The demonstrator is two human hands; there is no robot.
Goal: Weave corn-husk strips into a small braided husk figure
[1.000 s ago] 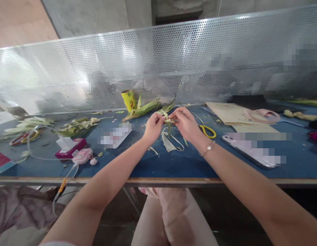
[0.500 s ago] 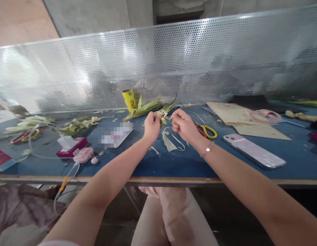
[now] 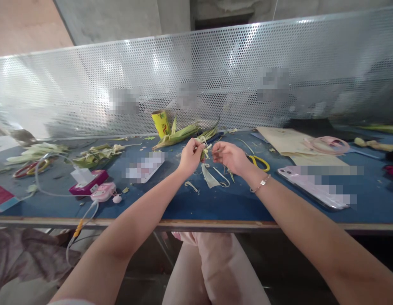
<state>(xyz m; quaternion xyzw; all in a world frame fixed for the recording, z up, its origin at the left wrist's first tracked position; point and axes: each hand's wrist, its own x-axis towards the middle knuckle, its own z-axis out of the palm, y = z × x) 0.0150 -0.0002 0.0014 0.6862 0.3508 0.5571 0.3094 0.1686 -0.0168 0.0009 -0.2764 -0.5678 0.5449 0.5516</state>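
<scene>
Pinched in my left hand (image 3: 190, 156) is a small knotted bundle of pale green corn husk strips (image 3: 207, 149). Just to the right of it, my right hand (image 3: 229, 157) hovers with its fingers loosely bent and apart; I see nothing held in them. On the blue table below both hands lie a pale piece of husk (image 3: 210, 176) and a thin curled strip (image 3: 191, 186). Scissors with a yellow handle (image 3: 262, 163) lie partly hidden behind my right wrist. Larger green corn husks (image 3: 180, 135) lie behind my hands.
A yellow cardboard tube (image 3: 160, 123) stands by the perforated metal screen (image 3: 215, 76). Phones lie left (image 3: 145, 168) and right (image 3: 313, 186). Further left are a charger with cable (image 3: 103, 192), red-yellow scissors (image 3: 31, 168) and more husks (image 3: 97, 156). Brown card (image 3: 279, 142) lies at right.
My right hand has loosened its pinch on the husk strip and moved slightly right, fingers opening. The left hand still holds the bundle, with its wrist turned a little.
</scene>
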